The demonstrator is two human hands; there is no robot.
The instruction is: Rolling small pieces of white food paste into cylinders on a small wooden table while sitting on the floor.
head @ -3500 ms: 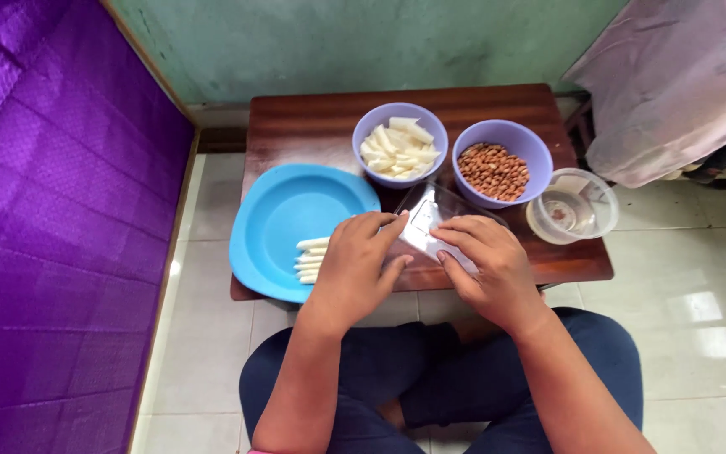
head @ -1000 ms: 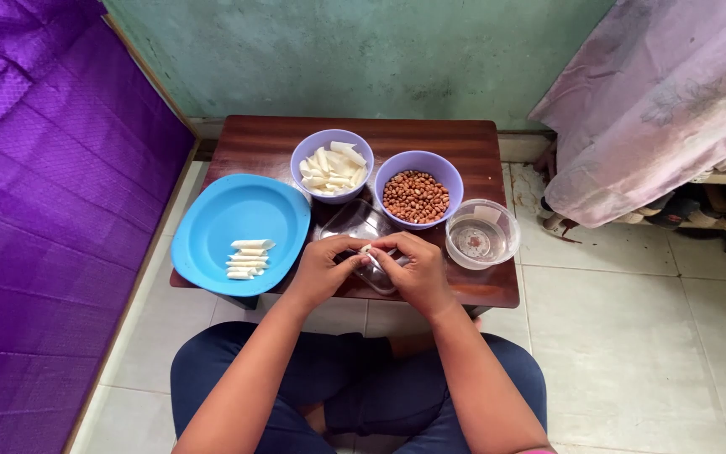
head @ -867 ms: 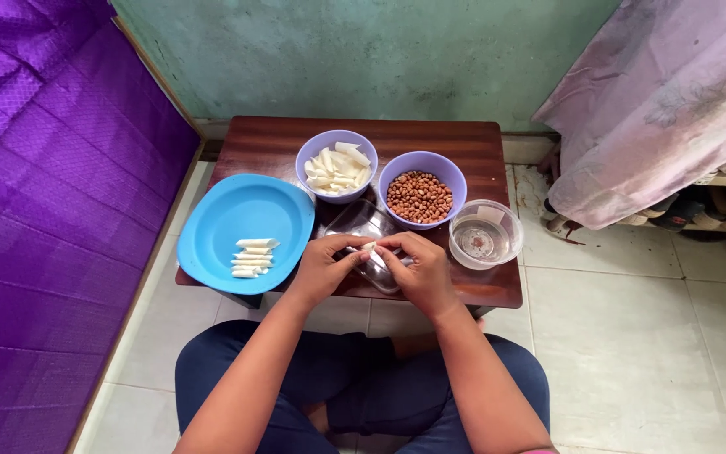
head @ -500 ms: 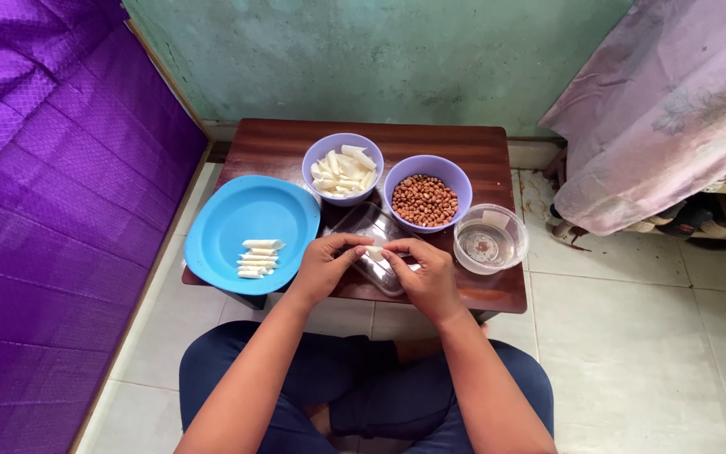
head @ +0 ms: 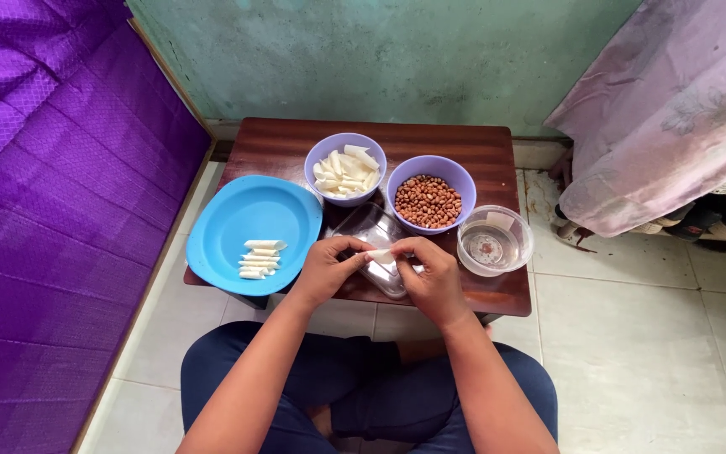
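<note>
White wrapper roll (head: 377, 253), long axis left-right, pinched between left hand (head: 327, 271), right hand (head: 432, 276).

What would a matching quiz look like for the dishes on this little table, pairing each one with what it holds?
Things:
1. blue plate
2. left purple bowl
3. right purple bowl
4. clear round container

Contents:
A. reddish-brown peanuts
B. a row of small white rolled pieces
C. almost nothing, just a little clear liquid
D. loose white wrapper strips

Pairs: 1-B, 2-D, 3-A, 4-C.

Meanwhile the left hand and right hand together pinch one small white piece over a clear flat tray.
</note>
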